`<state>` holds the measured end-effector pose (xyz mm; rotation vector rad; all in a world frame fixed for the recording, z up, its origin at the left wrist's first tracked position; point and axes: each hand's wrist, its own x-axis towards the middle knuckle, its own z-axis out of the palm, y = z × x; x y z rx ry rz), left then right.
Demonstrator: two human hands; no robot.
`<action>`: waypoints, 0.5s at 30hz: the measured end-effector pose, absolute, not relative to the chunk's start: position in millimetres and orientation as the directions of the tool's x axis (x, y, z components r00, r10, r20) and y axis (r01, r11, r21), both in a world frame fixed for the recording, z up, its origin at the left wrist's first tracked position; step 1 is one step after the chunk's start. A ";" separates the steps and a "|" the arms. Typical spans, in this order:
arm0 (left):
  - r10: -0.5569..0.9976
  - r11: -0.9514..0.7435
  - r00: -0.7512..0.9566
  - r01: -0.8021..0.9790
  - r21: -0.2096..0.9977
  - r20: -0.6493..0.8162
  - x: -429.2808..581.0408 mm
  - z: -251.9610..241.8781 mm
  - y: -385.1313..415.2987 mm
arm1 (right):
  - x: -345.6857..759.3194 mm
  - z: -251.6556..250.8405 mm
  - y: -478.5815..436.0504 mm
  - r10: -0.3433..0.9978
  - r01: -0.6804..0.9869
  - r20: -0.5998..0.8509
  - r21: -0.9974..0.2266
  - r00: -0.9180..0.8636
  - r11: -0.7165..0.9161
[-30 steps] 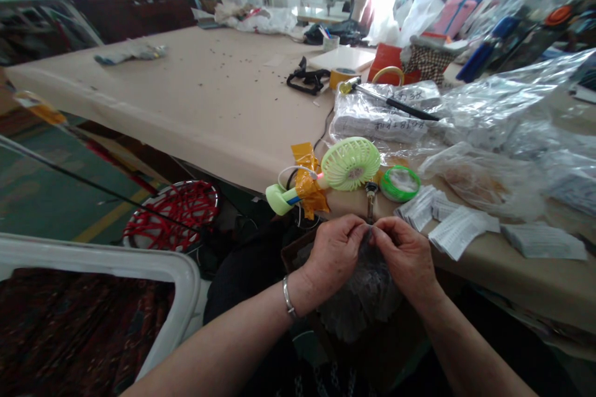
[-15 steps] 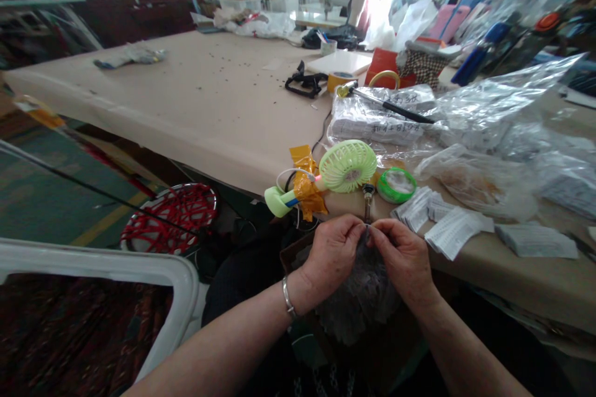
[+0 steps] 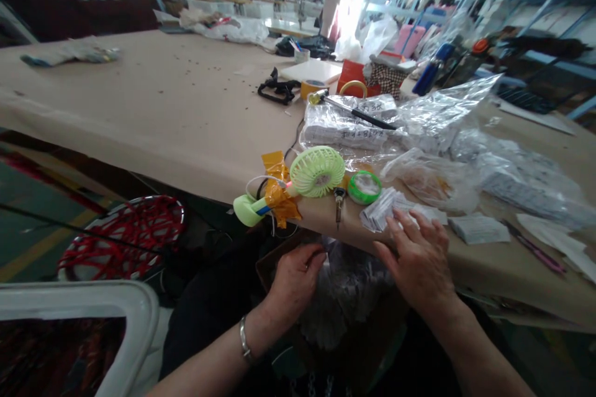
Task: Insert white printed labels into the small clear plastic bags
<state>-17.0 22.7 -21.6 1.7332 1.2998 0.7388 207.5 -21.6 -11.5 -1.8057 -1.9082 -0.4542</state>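
Observation:
My left hand (image 3: 294, 278) rests low in my lap with its fingers curled on the edge of a crinkled clear plastic bag (image 3: 344, 288) full of small grey pieces. My right hand (image 3: 419, 254) lies on the table edge, fingers stretched out over a fan of white paper tags (image 3: 379, 209). Just beyond the hands stand a small green handheld fan (image 3: 316, 170) taped with yellow tape, a green tape roll (image 3: 364, 187) and a small metal tool (image 3: 338, 197).
A tan-covered table (image 3: 177, 105) runs far back. Clear plastic bags of goods (image 3: 419, 118) lie at right, with more tag stacks (image 3: 478, 229) and pink-handled scissors (image 3: 535, 248). A black strap (image 3: 274, 88), tape rolls and a red box (image 3: 351, 73) sit further back. A red wire basket (image 3: 121, 236) stands on the floor.
The two hands were pinched together over the bag; now they have parted. My right hand went up onto the paper tags and my left hand dropped onto the bag. The view shifted right.

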 end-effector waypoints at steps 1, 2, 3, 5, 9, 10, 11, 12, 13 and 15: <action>0.953 -0.123 0.302 0.480 0.868 -0.032 -16.3 -21.9 20.3 | 206.2 -14.8 -20.6 0.840 0.995 0.542 -0.063 -0.032 0.079; 0.949 -0.123 0.312 0.484 0.866 -0.040 -15.0 -21.8 18.0 | 204.8 -18.0 -20.3 0.835 0.995 0.549 -0.056 -0.040 0.084; 0.946 -0.119 0.319 0.482 0.868 -0.047 -13.4 -21.4 15.8 | 203.8 -20.5 -20.4 0.824 0.994 0.565 -0.055 -0.042 0.089; 0.943 -0.093 0.326 0.459 0.883 -0.071 -8.6 -20.2 12.6 | 204.2 -23.4 -20.8 0.793 0.993 0.608 -0.067 -0.040 0.101; 0.924 -0.008 0.358 0.363 0.932 -0.132 7.0 -14.2 10.6 | 213.3 -21.8 -19.0 0.724 0.976 0.688 -0.119 -0.051 0.182; 0.915 0.021 0.373 0.332 0.943 -0.152 12.0 -11.7 10.4 | 215.6 -20.9 -18.6 0.709 0.969 0.703 -0.138 -0.050 0.204; 0.903 0.065 0.388 0.294 0.954 -0.181 17.4 -8.9 9.9 | 217.2 -20.3 -18.6 0.698 0.962 0.715 -0.157 -0.047 0.225; 0.889 0.132 0.401 0.241 0.961 -0.223 22.9 -5.9 9.3 | 217.9 -20.0 -19.3 0.686 0.953 0.726 -0.179 -0.040 0.244; 0.867 0.226 0.413 0.171 0.959 -0.278 28.6 -2.9 8.4 | 217.4 -20.1 -20.7 0.673 0.942 0.739 -0.202 -0.033 0.267; 0.789 0.458 0.467 -0.011 0.889 -0.400 39.8 2.7 6.5 | 212.4 -21.1 -26.2 0.645 0.909 0.763 -0.242 -0.038 0.339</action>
